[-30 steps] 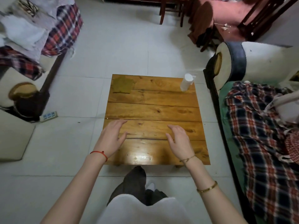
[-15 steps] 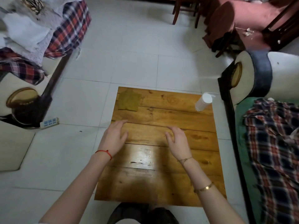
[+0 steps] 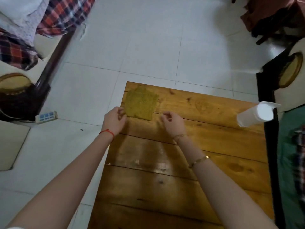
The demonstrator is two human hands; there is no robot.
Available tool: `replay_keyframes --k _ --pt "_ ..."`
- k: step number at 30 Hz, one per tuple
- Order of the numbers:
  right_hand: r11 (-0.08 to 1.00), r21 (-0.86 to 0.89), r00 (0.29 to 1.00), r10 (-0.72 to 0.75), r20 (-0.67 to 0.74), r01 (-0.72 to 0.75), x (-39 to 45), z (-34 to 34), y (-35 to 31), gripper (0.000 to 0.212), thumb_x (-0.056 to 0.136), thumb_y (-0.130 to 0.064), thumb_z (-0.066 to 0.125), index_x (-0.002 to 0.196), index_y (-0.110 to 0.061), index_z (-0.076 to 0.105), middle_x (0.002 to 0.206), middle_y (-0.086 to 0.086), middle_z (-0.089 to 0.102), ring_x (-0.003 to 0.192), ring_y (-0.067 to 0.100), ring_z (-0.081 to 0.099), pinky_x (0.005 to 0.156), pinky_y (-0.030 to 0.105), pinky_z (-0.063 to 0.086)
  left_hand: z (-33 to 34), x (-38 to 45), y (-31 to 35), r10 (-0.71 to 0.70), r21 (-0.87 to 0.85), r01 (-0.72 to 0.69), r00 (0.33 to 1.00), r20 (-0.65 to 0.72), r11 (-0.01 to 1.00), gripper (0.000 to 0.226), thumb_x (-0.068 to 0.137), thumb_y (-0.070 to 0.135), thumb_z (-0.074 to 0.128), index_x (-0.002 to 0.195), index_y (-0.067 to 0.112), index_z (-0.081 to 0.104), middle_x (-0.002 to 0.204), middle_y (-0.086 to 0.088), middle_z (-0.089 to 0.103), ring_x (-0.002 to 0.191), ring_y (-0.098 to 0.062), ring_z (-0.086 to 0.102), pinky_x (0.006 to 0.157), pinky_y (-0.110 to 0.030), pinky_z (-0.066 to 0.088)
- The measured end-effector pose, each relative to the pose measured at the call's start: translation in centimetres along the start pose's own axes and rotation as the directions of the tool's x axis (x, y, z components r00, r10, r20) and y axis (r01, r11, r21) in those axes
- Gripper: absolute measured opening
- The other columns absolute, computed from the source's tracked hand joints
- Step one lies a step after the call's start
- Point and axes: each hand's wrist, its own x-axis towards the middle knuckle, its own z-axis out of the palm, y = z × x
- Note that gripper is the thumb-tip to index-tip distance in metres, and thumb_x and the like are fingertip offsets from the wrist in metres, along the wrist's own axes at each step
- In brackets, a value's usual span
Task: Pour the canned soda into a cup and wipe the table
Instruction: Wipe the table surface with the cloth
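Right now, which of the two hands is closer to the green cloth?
The left hand, the one with the red wrist string: its fingertips reach the green cloth at its near-left corner. The right hand hovers apart, beside the cloth.

A yellow-green cloth [image 3: 140, 103], roughly square with a coarse, nubbly weave, lies flat at the bench's [image 3: 214, 146] far left corner, about 11 o'clock from the bench's middle. Its near edge runs slightly askew to the planks. At about 2 o'clock, by the right edge, stands a white stack of cups [image 3: 255, 114], mouth up; the wide lens makes it look tilted, and something thin and white, perhaps a wrapper, pokes out past its rim. The bench is brown wooden planks, glossy, with a pale sheen across the middle boards.
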Motion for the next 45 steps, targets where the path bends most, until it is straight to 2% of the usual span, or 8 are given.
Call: replay_keyframes --k 5,13,17,22,27,31,36,45 --pt "0.999 0.013 0.999 0.049 -0.009 -0.048 6.6 4.2 1.5 0.025 0.097 -0.027 0.053 0.114 -0.013 0.064 0.092 -0.004 0.059 0.096 0.015 0.059 0.093 0.033 0.046 3.6 5.2 -2.2 -0.088 -0.062 0.086 0.995 -0.037 0.994 0.037 0.092 0.016 0.06 0.128 0.01 0.059 0.124 -0.009 0.063 0.11 -0.024 0.061 0.099 -0.032 0.044" --pt "0.971 0.134 0.978 0.204 -0.029 -0.199 11.5 8.0 2.5 0.029 0.089 -0.036 0.065 0.098 -0.009 0.07 0.094 0.007 0.071 0.084 0.019 0.064 0.066 0.027 0.044 6.7 9.0 -3.8 -0.284 -0.159 0.262 0.949 -0.137 0.952 0.038 0.086 0.024 0.069 0.12 0.01 0.06 0.102 -0.004 0.066 0.11 -0.024 0.061 0.098 -0.029 0.042" --pt "0.973 0.108 0.978 0.207 -0.002 -0.205 12.4 8.3 2.0 0.033 0.085 -0.04 0.07 0.083 -0.007 0.073 0.073 0.004 0.064 0.06 0.011 0.054 0.06 0.027 0.047 7.0 10.1 -3.9 -0.33 -0.127 0.313 0.933 -0.144 0.941 0.032 0.084 0.028 0.072 0.109 0.009 0.068 0.12 -0.009 0.066 0.115 -0.028 0.06 0.095 -0.029 0.044" --pt "0.974 0.061 0.976 0.218 0.024 -0.219 12.7 9.1 1.2 0.018 0.083 -0.024 0.071 0.089 -0.007 0.07 0.092 0.008 0.068 0.086 0.022 0.064 0.079 0.036 0.057 6.9 10.1 -3.8 -0.327 -0.125 0.312 0.937 -0.123 0.942 0.029 0.087 0.028 0.07 0.105 0.006 0.07 0.118 -0.01 0.066 0.115 -0.028 0.058 0.092 -0.029 0.042" --pt "0.949 0.298 0.994 0.105 0.01 -0.103 11.5 8.7 0.8 0.019 0.085 -0.026 0.066 0.079 -0.012 0.055 0.072 -0.002 0.05 0.065 0.009 0.045 0.057 0.023 0.037 6.6 9.3 -4.0 -0.316 -0.221 0.29 0.944 -0.092 0.931 0.023 0.082 0.027 0.072 0.097 0.01 0.069 0.103 -0.006 0.068 0.102 -0.026 0.064 0.094 -0.034 0.05" --pt "0.591 0.755 0.957 0.229 0.18 -0.284 9.5 8.1 0.6 0.016 0.08 -0.017 0.061 0.072 -0.015 0.048 0.074 0.002 0.047 0.071 0.016 0.045 0.064 0.029 0.037 6.6 7.9 -3.3 -0.336 -0.514 0.325 0.939 0.074 0.794 0.006 0.082 0.008 0.073 0.079 0.008 0.067 0.087 -0.007 0.065 0.088 -0.021 0.066 0.084 -0.037 0.059" --pt "-0.017 0.93 0.887 0.292 0.357 -0.368 6.0 7.4 2.2 0.019 0.086 -0.005 0.047 0.092 -0.013 0.063 0.096 0.008 0.061 0.091 0.028 0.057 0.072 0.037 0.049 7.6 4.4 -1.8 -0.334 -0.758 0.395 0.91 0.245 0.519 0.028 0.083 -0.011 0.064 0.109 0.0 0.059 0.103 -0.013 0.059 0.095 -0.022 0.06 0.064 -0.02 0.059" --pt "-0.238 0.871 0.813 0.317 0.488 -0.43 -0.4 4.9 7.3 0.029 0.091 -0.03 0.064 0.116 -0.015 0.066 0.1 0.01 0.072 0.095 0.026 0.064 0.058 0.034 0.059 10.5 -2.6 -1.0 -0.204 -0.677 0.417 0.905 0.374 0.606 0.052 0.082 -0.014 0.064 0.13 0.004 0.053 0.129 -0.018 0.059 0.093 -0.016 0.065 0.074 -0.021 0.059"
